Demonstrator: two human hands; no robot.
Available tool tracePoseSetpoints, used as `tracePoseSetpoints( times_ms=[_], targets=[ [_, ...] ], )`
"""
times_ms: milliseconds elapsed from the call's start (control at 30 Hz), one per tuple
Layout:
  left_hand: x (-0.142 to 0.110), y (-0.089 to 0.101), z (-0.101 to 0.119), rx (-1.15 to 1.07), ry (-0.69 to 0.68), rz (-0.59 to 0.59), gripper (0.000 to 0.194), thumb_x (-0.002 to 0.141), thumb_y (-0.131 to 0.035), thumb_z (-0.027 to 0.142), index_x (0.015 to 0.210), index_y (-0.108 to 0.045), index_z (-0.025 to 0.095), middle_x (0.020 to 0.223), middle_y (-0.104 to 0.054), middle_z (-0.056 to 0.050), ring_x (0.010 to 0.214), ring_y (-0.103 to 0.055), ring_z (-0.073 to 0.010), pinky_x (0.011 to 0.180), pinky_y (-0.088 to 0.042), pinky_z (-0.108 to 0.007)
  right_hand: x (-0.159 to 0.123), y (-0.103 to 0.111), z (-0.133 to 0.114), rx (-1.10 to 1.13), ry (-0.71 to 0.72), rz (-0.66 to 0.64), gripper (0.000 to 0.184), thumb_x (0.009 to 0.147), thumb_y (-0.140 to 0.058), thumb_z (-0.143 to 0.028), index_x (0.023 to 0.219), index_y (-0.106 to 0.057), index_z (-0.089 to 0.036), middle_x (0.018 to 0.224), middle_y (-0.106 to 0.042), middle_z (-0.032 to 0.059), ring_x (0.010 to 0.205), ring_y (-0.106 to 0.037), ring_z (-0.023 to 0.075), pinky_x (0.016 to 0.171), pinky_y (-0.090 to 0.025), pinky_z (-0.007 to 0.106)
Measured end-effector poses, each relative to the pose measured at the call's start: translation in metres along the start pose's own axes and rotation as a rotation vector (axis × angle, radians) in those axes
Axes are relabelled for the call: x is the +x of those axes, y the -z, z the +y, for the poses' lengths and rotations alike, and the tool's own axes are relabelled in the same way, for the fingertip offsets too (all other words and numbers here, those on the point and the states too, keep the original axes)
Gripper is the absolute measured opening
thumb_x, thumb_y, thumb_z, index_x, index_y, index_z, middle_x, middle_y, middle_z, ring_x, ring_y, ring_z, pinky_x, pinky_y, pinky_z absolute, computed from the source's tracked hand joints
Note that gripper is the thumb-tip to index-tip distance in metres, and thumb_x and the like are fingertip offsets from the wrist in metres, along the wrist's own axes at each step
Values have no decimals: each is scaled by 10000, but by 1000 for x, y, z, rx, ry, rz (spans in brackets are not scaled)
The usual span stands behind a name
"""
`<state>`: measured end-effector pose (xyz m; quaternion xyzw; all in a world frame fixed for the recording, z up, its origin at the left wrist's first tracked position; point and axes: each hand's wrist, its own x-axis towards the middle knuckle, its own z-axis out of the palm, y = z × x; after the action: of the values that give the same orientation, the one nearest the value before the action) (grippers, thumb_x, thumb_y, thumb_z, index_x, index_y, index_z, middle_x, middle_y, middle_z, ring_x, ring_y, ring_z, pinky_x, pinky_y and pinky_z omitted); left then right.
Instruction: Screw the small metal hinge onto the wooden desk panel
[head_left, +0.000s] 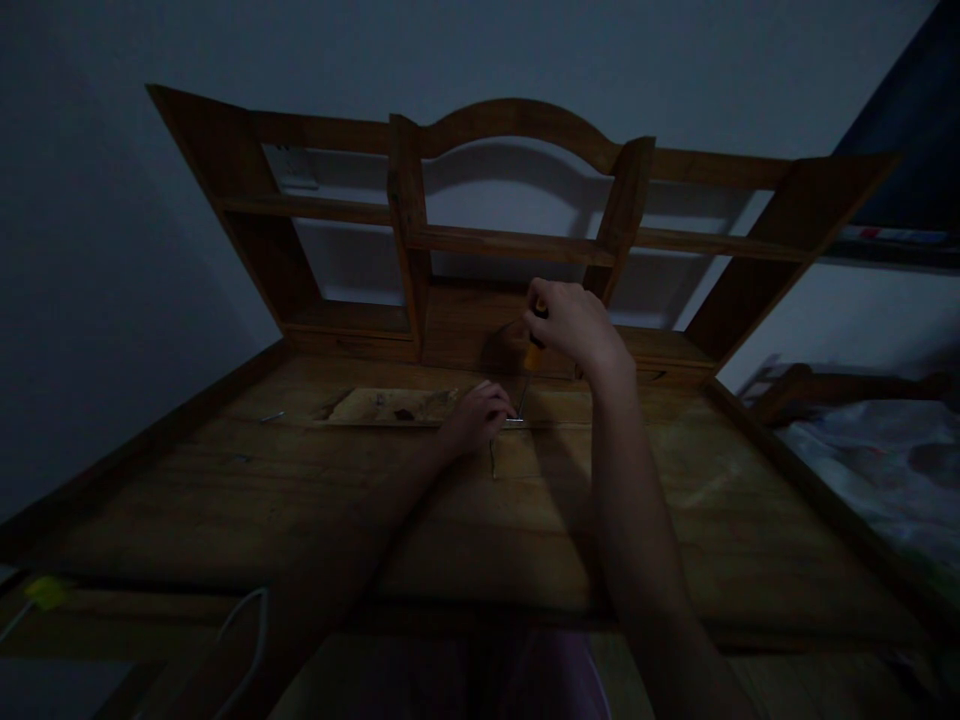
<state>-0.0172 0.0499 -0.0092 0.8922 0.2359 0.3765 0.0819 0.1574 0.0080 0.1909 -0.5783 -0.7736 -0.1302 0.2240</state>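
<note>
In the head view, the right hand (pixel 571 318) is clamped on the screwdriver (pixel 533 357), which stands slightly tilted over the desk (pixel 420 530), tip at a small metal part (pixel 515 422). The left hand (pixel 476 415) is positioned at the wooden strip (pixel 367 406), fingertips near the metal part; whether they grip it cannot be determined.

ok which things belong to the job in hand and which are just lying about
Seemingly in use:
screwdriver, in the right grip
small metal piece by its tip and the left grip

Seemingly lying about:
slim metal piece, further left
white cable
yellow object
</note>
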Motion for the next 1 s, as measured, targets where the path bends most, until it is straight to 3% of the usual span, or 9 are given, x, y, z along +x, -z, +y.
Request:
tracePoseSetpoints(
  times_ms=[233,400,500,700,1000],
  targets=[
    [-1,0,0,2,5,-1,267,898,-557,60,892,-780,206,951,-684,-58,952,-613,-194,865,-512,-349,-1,2,-4,43,0,-26,255,895,-525,-333,1076,-640,-194,1093,-703,126,982,-660,295,800,-459,400],
    [0,1,2,2,21,-11,268,905,-553,72,882,-781,211,944,-693,-55,948,-615,-196,855,-512,-350,0,1,0,27,-6,-14,216,924,-543,-354,1016,-659,-197,996,-738,114,946,-670,291,790,-464,401],
    [1,1,2,0,27,-4,274,903,-548,70,885,-780,214,945,-697,-51,937,-619,-191,854,-512,-349,0,0,1,14,11,0,214,893,-541,-293,1040,-656,-188,1037,-731,121,967,-665,288,800,-460,400],
    [0,0,1,-15,13,-12,259,916,-535,76,884,-757,205,937,-700,-53,942,-620,-194,876,-517,-359,-2,0,-3,46,-9,-15,282,886,-522,-339,1102,-631,-195,1131,-683,135,1015,-649,311,808,-453,421],
    [1,0,2,-14,19,-1,256,921,-531,82,881,-753,204,928,-705,-52,933,-625,-195,869,-522,-368,0,0,2,19,6,-4,194,918,-540,-315,1025,-658,-206,1080,-719,115,1005,-666,304,798,-458,406]
  ],
)
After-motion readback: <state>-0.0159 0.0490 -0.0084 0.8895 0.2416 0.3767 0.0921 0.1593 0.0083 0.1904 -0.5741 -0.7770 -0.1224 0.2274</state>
